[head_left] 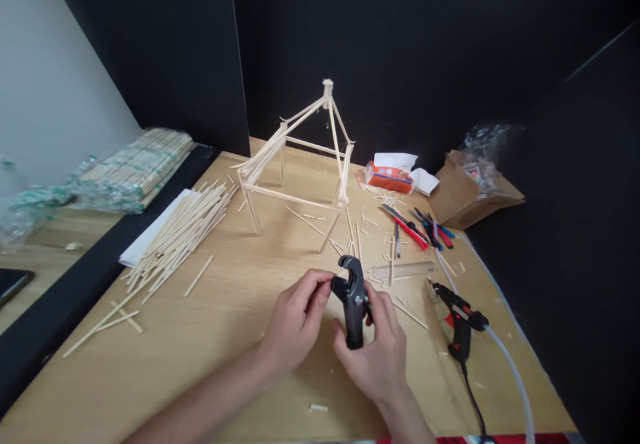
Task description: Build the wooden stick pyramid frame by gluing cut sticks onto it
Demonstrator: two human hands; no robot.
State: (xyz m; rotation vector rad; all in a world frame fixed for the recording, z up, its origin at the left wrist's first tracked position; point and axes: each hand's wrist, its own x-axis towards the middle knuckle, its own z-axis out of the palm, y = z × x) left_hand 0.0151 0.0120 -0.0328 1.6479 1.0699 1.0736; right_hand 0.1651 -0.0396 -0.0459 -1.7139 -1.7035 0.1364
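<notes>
Upright in my right hand [377,347] is a black pipe cutter [354,304], its hooked jaw at the top and the fingers wrapped around its handles. My left hand [300,317] pinches beside the jaw, thumb against fingertips. A pale sliver of wooden stick [343,274] shows between the fingertips and the jaw; most of it is hidden. Beyond the hands stands a frame of glued wooden sticks [293,197], with legs, horizontal rails and sloping sticks that meet at a peak.
A pile of sticks [185,231] lies left on white paper, near bagged sticks [135,167]. To the right are a glue gun [460,321] with its cord, a red utility knife [410,231], pliers [435,227], a ruler [405,271], a tissue pack [390,176] and a paper bag [460,191].
</notes>
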